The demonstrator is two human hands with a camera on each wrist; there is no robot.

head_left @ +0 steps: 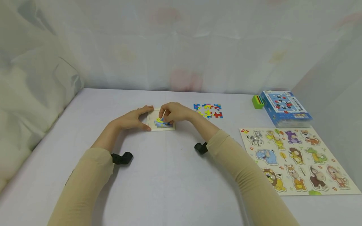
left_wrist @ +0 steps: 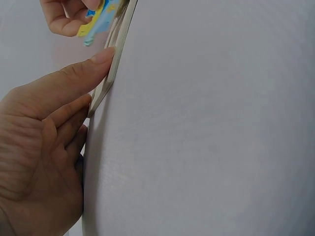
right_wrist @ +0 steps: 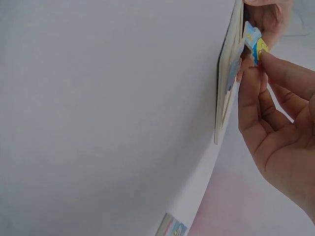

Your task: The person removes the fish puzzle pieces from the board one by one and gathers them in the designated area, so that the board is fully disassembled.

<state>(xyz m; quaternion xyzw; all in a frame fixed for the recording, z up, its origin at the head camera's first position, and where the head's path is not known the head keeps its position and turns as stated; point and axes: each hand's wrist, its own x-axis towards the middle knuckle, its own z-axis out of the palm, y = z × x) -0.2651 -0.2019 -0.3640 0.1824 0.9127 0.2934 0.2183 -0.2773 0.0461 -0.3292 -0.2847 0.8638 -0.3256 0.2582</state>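
A small pale puzzle tray (head_left: 151, 118) lies on the white table between the hands. My left hand (head_left: 131, 119) is at its left side, thumb and fingers spread, with the thumb touching the rim in the left wrist view. Over the tray, my right hand (head_left: 176, 111) pinches a yellow and blue puzzle piece (right_wrist: 258, 45) between thumb and fingers. That piece is tilted above the tray, and I cannot tell whether it touches the pieces below. Light-blue puzzle pieces (head_left: 164, 125) lie along the tray's near part; the right hand hides some of the tray.
Several loose colourful puzzle pieces (head_left: 207, 111) lie right of the tray. Farther right are a small green block-shaped thing (head_left: 257, 102), a blue box (head_left: 288, 108) with molecule models pictured, and a large animal puzzle board (head_left: 285, 163). Cloth walls (head_left: 181, 50) stand behind and beside the table.
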